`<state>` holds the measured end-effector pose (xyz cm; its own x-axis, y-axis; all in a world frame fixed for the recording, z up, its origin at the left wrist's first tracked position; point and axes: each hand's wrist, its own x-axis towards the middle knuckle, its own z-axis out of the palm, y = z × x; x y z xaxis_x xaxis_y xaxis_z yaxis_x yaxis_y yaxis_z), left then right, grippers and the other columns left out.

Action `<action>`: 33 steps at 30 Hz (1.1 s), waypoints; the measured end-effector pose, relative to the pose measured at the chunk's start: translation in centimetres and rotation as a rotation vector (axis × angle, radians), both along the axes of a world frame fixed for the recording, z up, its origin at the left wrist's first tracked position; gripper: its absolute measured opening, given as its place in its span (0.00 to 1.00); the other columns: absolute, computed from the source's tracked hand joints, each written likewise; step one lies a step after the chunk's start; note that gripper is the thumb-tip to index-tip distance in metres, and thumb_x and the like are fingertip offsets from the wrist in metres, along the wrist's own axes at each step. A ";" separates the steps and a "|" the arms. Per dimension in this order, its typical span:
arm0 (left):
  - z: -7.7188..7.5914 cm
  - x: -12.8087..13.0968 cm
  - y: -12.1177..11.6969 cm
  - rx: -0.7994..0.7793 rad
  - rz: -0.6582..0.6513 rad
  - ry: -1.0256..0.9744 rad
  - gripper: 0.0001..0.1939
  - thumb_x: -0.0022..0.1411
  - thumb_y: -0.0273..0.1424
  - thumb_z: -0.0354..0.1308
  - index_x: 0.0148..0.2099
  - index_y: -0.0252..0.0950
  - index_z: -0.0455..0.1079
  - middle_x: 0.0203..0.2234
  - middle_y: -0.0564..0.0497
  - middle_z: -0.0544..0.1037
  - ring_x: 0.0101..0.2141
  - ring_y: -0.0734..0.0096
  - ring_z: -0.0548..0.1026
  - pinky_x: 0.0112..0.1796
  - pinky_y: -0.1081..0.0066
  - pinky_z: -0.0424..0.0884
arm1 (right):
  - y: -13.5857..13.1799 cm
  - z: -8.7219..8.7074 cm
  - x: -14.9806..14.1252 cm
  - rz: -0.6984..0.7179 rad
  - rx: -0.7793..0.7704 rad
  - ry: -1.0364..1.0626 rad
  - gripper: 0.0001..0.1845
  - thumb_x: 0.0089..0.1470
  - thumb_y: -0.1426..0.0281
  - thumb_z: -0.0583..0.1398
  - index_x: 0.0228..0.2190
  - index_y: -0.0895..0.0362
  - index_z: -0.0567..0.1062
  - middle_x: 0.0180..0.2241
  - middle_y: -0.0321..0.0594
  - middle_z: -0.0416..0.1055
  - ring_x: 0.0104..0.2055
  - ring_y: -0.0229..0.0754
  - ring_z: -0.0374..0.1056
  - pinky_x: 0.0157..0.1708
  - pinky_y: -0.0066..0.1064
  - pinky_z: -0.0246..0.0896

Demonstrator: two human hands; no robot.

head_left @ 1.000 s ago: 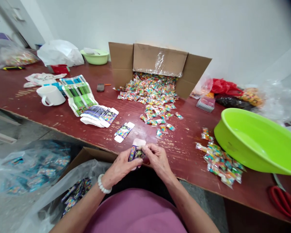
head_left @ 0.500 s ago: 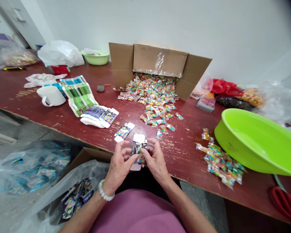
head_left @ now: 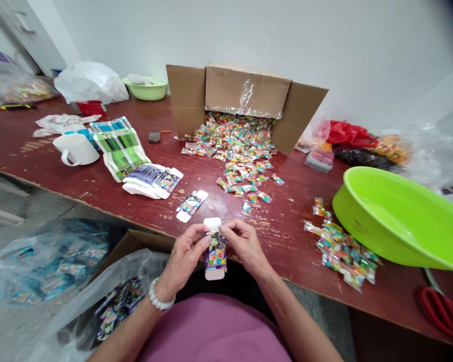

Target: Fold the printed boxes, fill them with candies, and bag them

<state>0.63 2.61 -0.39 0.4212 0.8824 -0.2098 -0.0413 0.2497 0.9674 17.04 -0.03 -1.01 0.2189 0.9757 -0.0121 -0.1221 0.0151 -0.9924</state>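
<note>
Between my two hands, at the table's front edge, is a small purple printed carton (head_left: 216,255) with white end flaps at top and bottom. My left hand (head_left: 189,254) pinches its left side near the upper end. On the other side my right hand (head_left: 245,246) has thumb and fingers closed at the carton's upper right corner. Just beyond lies another flat carton (head_left: 192,205) of the same print. A fanned stack of cartons (head_left: 154,180) rests farther left. Several wrapped candies (head_left: 249,191) lie ahead, spilling from a cardboard box (head_left: 249,93).
At right stand a green basin (head_left: 400,221), a candy pile (head_left: 345,251) and red-handled scissors (head_left: 440,309). A white mug (head_left: 77,150) and green carton sheets (head_left: 123,151) are at left. Below the edge, a lined box (head_left: 121,306) holds purple packs beside a bag of blue packs (head_left: 64,261).
The carton has moved slightly down toward me, and its front shows more fully. My right thumb has shifted from the carton's face to its upper right corner.
</note>
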 end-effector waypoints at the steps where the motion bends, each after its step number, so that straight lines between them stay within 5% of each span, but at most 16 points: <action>1: 0.0 0.0 0.0 0.012 -0.006 0.002 0.15 0.60 0.40 0.62 0.46 0.38 0.68 0.35 0.51 0.77 0.33 0.68 0.75 0.31 0.73 0.73 | 0.2 0.1 0.2 0.021 -0.019 0.024 0.16 0.47 0.58 0.68 0.23 0.58 0.75 0.24 0.35 0.72 0.26 0.36 0.64 0.30 0.29 0.61; 6: 0.1 -0.3 0.2 0.126 -0.077 0.052 0.11 0.63 0.38 0.60 0.45 0.38 0.70 0.36 0.51 0.77 0.37 0.69 0.74 0.39 0.72 0.71 | 0.4 0.0 0.5 0.034 -0.039 0.190 0.19 0.41 0.61 0.72 0.34 0.55 0.76 0.26 0.31 0.72 0.26 0.35 0.67 0.31 0.28 0.63; 9: 0.0 -0.3 0.2 0.125 -0.069 0.003 0.11 0.62 0.37 0.62 0.44 0.38 0.68 0.38 0.51 0.77 0.38 0.70 0.73 0.40 0.73 0.71 | 0.2 -0.3 0.7 0.118 -0.013 0.109 0.15 0.47 0.61 0.70 0.35 0.55 0.78 0.27 0.33 0.73 0.28 0.35 0.68 0.33 0.28 0.64; 13: 0.0 0.1 -0.2 -0.081 0.007 -0.157 0.20 0.59 0.37 0.65 0.50 0.43 0.62 0.35 0.55 0.76 0.33 0.73 0.75 0.32 0.76 0.71 | 0.0 -0.5 0.9 0.060 0.086 -0.161 0.10 0.53 0.62 0.66 0.30 0.57 0.80 0.30 0.39 0.76 0.32 0.39 0.69 0.35 0.30 0.64; 16: 0.0 0.7 -0.7 -0.293 -0.098 -0.267 0.23 0.63 0.44 0.60 0.57 0.43 0.61 0.37 0.52 0.76 0.30 0.70 0.77 0.30 0.72 0.73 | -0.3 -0.4 0.9 0.020 0.175 -0.279 0.08 0.56 0.63 0.64 0.32 0.55 0.80 0.32 0.39 0.76 0.34 0.40 0.70 0.35 0.30 0.64; 19: -0.2 1.1 -1.0 -0.424 -0.196 -0.313 0.30 0.65 0.51 0.51 0.63 0.43 0.59 0.33 0.49 0.76 0.22 0.68 0.76 0.24 0.68 0.73 | -0.7 0.0 1.0 0.137 0.195 -0.326 0.09 0.59 0.62 0.62 0.33 0.53 0.80 0.35 0.40 0.76 0.32 0.39 0.70 0.30 0.28 0.65; 23: 0.0 1.4 -1.0 -0.405 -0.138 -0.268 0.31 0.66 0.53 0.47 0.66 0.45 0.57 0.29 0.51 0.76 0.19 0.68 0.76 0.20 0.71 0.70 | -1.1 0.7 0.8 0.189 0.142 -0.268 0.12 0.60 0.62 0.60 0.29 0.55 0.77 0.34 0.39 0.75 0.24 0.34 0.67 0.24 0.26 0.64; 29: 0.2 2.0 -1.0 -0.367 -0.094 -0.221 0.32 0.64 0.53 0.50 0.65 0.45 0.61 0.29 0.52 0.77 0.18 0.73 0.74 0.19 0.74 0.69 | -0.6 1.0 0.6 0.149 0.139 -0.308 0.07 0.56 0.65 0.63 0.30 0.56 0.77 0.37 0.40 0.77 0.26 0.34 0.68 0.21 0.23 0.63; 33: -0.3 2.2 -1.2 -0.376 -0.096 -0.203 0.35 0.64 0.56 0.49 0.65 0.41 0.61 0.28 0.51 0.77 0.18 0.73 0.74 0.20 0.74 0.69 | 0.0 0.4 0.4 0.192 -0.029 -0.021 0.12 0.54 0.61 0.63 0.28 0.57 0.73 0.36 0.39 0.77 0.17 0.30 0.64 0.15 0.23 0.59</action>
<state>2.80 1.44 -0.64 0.5633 0.7154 -0.4134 -0.1809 0.5950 0.7831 17.48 0.00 -0.62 0.0297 0.9988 -0.0386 -0.0996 -0.0355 -0.9944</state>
